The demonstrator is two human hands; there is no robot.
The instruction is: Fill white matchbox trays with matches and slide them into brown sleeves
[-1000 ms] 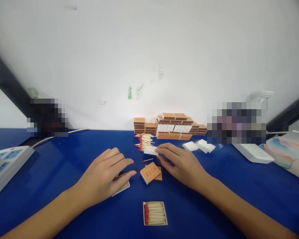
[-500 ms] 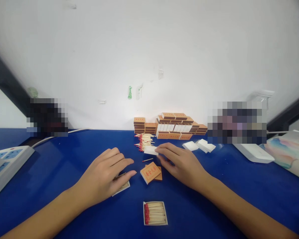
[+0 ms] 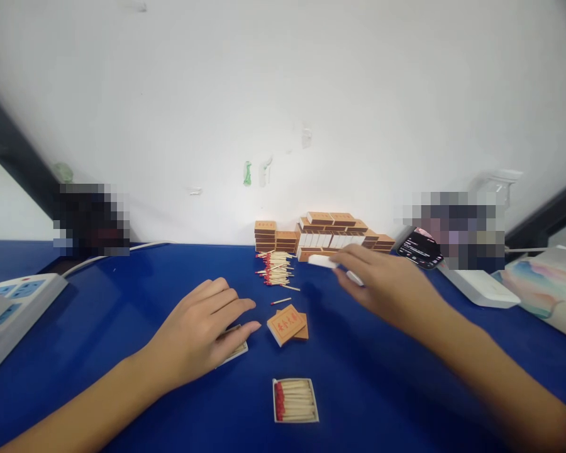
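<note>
My right hand (image 3: 382,283) pinches a white matchbox tray (image 3: 321,260) between thumb and fingers, raised in front of the stacked matchboxes. Another white tray (image 3: 355,278) shows partly behind those fingers. My left hand (image 3: 212,327) rests loosely with thumb and fingers apart, over a tray of matches (image 3: 236,353) that it mostly covers. Two orange matchbox sleeves (image 3: 287,324) lie crossed between the hands. Nearer me sits a tray filled with red-tipped matches (image 3: 296,401). Beyond the sleeves are a single loose match (image 3: 281,301) and a pile of loose matches (image 3: 277,268).
Orange matchboxes (image 3: 332,220) are stacked against the white wall. A power strip (image 3: 26,296) and its cable (image 3: 104,258) are on the left. To the right lie a phone (image 3: 419,248), a white device (image 3: 483,286) and a pastel-coloured packet (image 3: 547,286).
My right hand has carried the white tray from beside the match pile to the right and back, towards the other white trays. My left hand has stayed in place.
</note>
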